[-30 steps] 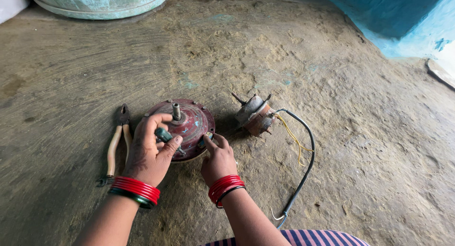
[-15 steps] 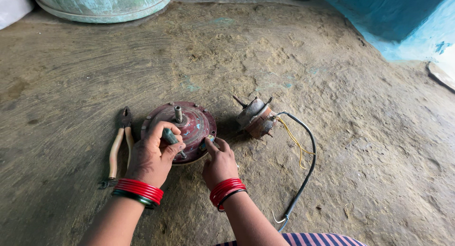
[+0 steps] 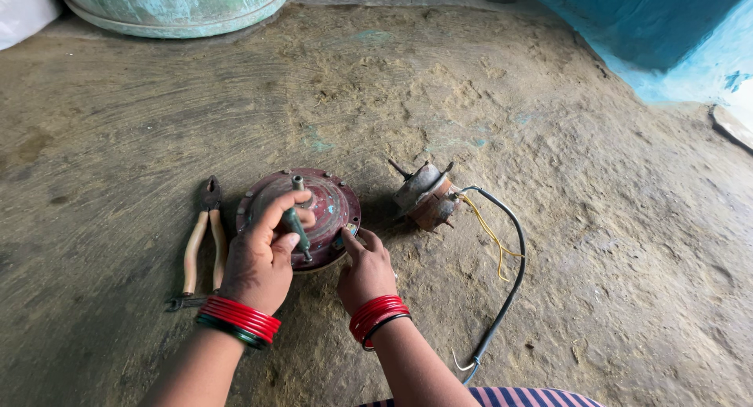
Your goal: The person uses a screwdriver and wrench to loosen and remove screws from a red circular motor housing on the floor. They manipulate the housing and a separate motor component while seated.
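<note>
A round dark-red motor housing [image 3: 333, 203] with a short shaft [image 3: 297, 183] on top lies on the earthen floor. My left hand [image 3: 259, 262] is closed around a green-handled screwdriver [image 3: 296, 230], its tip down on the housing. At the housing's right edge my right hand [image 3: 365, 270] rests, thumb and fingers pressing the rim. Both wrists wear red bangles.
Pliers [image 3: 202, 234] with pale handles lie just left of the housing. To the right sits a rusty motor core [image 3: 425, 195] with a black cable [image 3: 510, 274] and yellow wires [image 3: 486, 230] trailing toward me. A large pale-green tub [image 3: 172, 7] stands at the back; a blue wall [image 3: 651, 30] far right.
My left hand with the screwdriver has shifted slightly on the housing. The right hand stays at the rim.
</note>
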